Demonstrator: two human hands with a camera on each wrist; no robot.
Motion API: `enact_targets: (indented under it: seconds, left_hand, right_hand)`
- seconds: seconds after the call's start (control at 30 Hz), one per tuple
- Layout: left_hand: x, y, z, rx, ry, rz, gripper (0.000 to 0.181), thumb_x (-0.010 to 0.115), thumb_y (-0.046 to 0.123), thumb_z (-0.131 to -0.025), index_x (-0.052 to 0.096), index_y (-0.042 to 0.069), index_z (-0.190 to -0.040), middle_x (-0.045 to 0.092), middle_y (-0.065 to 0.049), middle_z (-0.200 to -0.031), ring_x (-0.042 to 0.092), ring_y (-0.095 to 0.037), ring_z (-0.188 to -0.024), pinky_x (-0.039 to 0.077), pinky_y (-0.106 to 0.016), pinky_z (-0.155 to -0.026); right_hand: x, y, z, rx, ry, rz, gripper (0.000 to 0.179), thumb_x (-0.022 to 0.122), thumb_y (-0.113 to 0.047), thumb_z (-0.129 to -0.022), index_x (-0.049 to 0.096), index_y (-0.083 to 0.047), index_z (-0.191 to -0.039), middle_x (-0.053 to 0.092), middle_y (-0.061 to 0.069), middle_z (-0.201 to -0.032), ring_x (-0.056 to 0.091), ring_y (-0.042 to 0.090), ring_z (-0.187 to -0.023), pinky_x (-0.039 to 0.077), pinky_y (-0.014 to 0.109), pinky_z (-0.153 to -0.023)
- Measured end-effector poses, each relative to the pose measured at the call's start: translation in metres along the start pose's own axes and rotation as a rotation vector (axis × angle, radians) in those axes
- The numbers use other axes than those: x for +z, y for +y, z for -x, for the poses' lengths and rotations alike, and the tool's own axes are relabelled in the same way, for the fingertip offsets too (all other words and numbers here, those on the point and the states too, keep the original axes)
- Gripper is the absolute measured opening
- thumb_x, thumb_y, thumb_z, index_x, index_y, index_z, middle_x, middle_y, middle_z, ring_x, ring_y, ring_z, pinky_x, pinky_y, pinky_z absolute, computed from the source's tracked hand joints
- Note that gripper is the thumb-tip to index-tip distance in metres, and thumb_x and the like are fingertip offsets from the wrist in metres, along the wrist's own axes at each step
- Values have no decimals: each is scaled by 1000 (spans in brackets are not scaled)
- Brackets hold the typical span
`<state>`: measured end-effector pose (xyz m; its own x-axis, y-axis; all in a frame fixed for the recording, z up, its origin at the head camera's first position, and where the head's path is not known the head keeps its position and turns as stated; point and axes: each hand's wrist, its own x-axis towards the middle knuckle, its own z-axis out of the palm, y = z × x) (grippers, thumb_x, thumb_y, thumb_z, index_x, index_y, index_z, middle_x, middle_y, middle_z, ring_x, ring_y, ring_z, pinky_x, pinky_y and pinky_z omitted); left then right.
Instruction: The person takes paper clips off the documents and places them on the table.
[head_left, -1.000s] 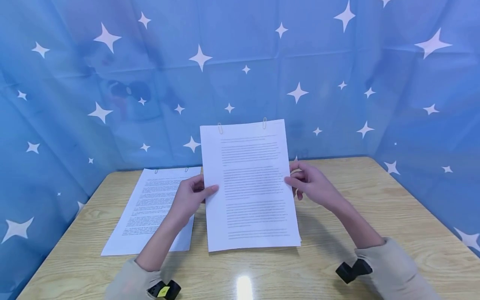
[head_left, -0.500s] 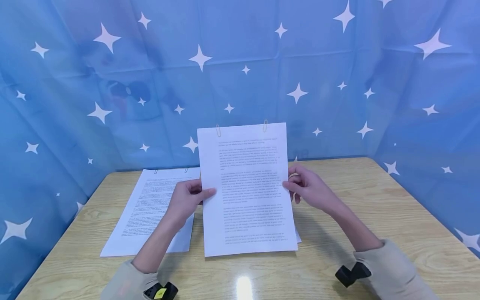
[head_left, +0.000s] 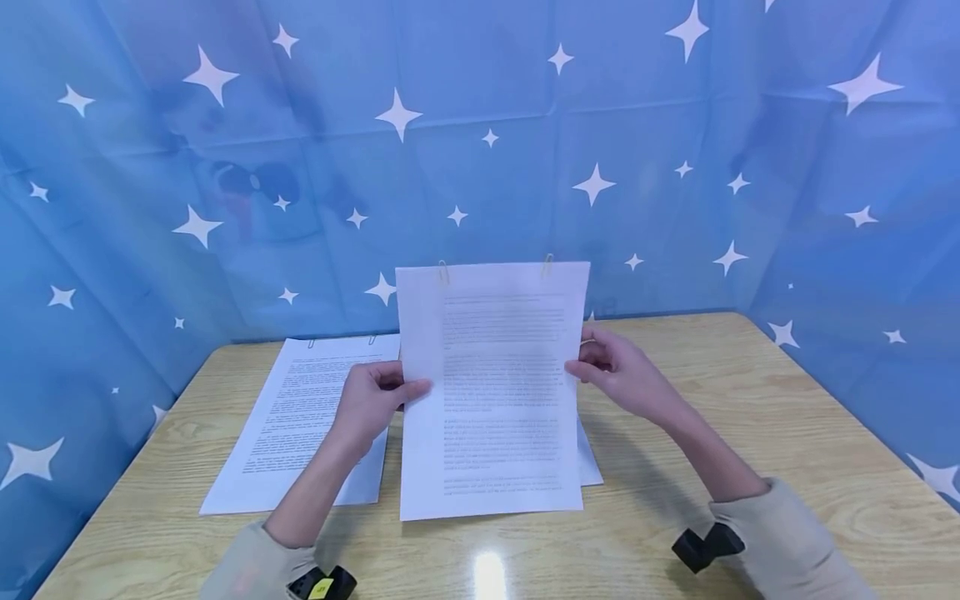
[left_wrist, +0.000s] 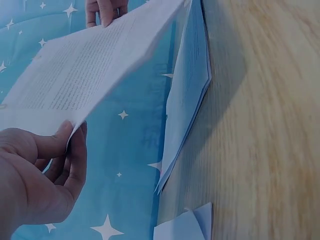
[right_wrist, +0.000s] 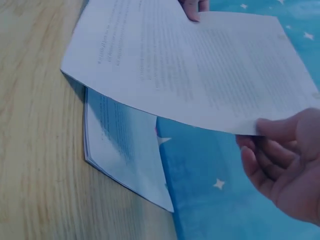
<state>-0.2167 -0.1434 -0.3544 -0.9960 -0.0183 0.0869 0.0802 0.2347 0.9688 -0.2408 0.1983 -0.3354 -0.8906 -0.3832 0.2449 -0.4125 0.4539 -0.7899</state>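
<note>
Between both hands, a printed document [head_left: 491,383] is held up at a slant over the table, with a paper clip [head_left: 443,271] and a second paper clip [head_left: 547,265] on its top edge. My left hand [head_left: 371,402] pinches its left edge, thumb on the near face. On the opposite edge, my right hand [head_left: 624,375] grips it the same way; the right wrist view shows the thumb on top and curled fingers beneath. Under it lies a stack of printed pages [right_wrist: 122,145], whose corner peeks out at the lower right in the head view.
Another printed stack [head_left: 303,417] with two clips at its top edge lies on the left of the wooden table [head_left: 750,400]. A blue curtain with white stars [head_left: 480,108] hangs behind the table. Black devices [head_left: 705,546] are strapped at both cuffs.
The held document's top edge has come down and its lower edge has shifted left and slightly nearer. More of the stack beneath shows at the right. Both hands keep their grip.
</note>
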Motion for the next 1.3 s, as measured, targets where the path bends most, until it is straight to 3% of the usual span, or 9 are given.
enact_targets:
  seconds: [0.2,0.33,0.5,0.67,0.9,1.3]
  left_hand:
    - [4,-3,0,22,-4,-23,13,80,1,-84,78,-2,-97,74,-9,-85,64,-16,-76,51,-31,-67]
    - [6,-5,0,31,2,-53,12,81,3,-83,79,0,-95,74,-8,-83,65,-16,-75,50,-33,-67]
    - [6,-5,1,51,0,-78,9,81,3,-83,79,0,-91,75,-9,-82,66,-16,-75,48,-27,-65]
    - [6,-4,3,60,-12,-96,8,81,1,-83,79,0,-91,75,-9,-83,67,-17,-76,49,-25,-66]
    - [7,-3,3,63,-27,-147,9,81,0,-82,79,1,-90,75,-8,-81,67,-17,-73,49,-27,-65]
    - [7,-4,3,66,-40,-155,8,81,0,-82,79,1,-90,74,-7,-80,66,-18,-72,48,-27,-63]
  right_hand:
    - [-4,-4,1,-84,102,0,30,67,-13,-99,56,-3,-125,71,10,-101,64,26,-85,44,29,-71]
    - [-7,-9,3,-173,168,-56,31,67,-8,-98,55,-2,-126,72,12,-102,64,24,-86,46,26,-73]
    - [-10,-15,4,-253,246,-110,32,65,0,-97,55,0,-128,72,14,-104,64,19,-89,45,25,-72]
    - [-11,-20,6,-289,316,-142,32,64,5,-96,59,0,-128,71,6,-105,60,16,-83,42,26,-66]
    - [-8,-26,8,-330,383,-176,21,63,9,-94,65,6,-116,68,5,-109,64,13,-100,47,23,-80]
    - [-6,-28,9,-330,441,-114,8,65,8,-94,68,6,-101,67,2,-95,60,14,-87,46,22,-76]
